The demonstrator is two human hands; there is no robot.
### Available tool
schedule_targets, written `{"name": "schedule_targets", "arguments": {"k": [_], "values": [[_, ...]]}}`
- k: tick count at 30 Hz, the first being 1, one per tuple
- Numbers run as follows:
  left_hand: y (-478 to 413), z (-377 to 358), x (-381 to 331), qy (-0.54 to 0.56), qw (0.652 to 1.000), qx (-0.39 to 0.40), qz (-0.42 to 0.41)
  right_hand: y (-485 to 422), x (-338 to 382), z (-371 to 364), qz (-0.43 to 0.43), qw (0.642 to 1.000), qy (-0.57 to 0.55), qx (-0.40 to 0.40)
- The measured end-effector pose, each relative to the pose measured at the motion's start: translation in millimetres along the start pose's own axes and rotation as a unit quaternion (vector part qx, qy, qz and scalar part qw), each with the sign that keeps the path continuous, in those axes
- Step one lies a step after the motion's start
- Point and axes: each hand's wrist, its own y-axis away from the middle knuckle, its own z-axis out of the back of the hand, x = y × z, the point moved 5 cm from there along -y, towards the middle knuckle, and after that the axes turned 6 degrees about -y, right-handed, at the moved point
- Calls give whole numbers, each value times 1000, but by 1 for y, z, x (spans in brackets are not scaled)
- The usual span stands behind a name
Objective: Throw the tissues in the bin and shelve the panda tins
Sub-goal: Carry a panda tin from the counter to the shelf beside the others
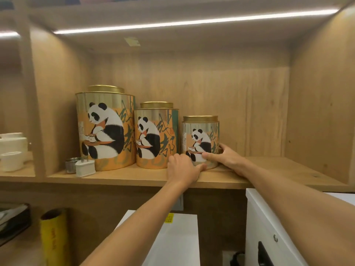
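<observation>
Three panda tins with gold lids stand in a row on the wooden shelf, tallest to shortest from left to right. The large tin is at the left, the medium tin beside it, the small tin at the right. My right hand wraps the small tin's lower right side, thumb across its front. My left hand rests at the small tin's lower left base, fingers against it and touching the shelf. No tissues or bin are in view.
A white plug adapter and a small metal cup sit in front of the large tin. White ceramic cups fill the neighbouring compartment at left. Below are a yellow roll and white appliances. Shelf space lies right of the small tin.
</observation>
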Motion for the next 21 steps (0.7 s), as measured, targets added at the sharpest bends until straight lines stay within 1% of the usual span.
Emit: {"name": "schedule_targets", "arguments": {"k": [4,10,16,21], "values": [[2,-1,1,7,1000,6,11,-2,-4,0,26,999,20,-23],[3,3,0,11,1000,15,8,3,-4,3,22,995,76,-62],[4,4,-1,13,1000,12,13,6,3,-5,37,995,94,-23],[2,1,-1,5,1000,15,23,7,3,-4,48,993,97,-34]]}}
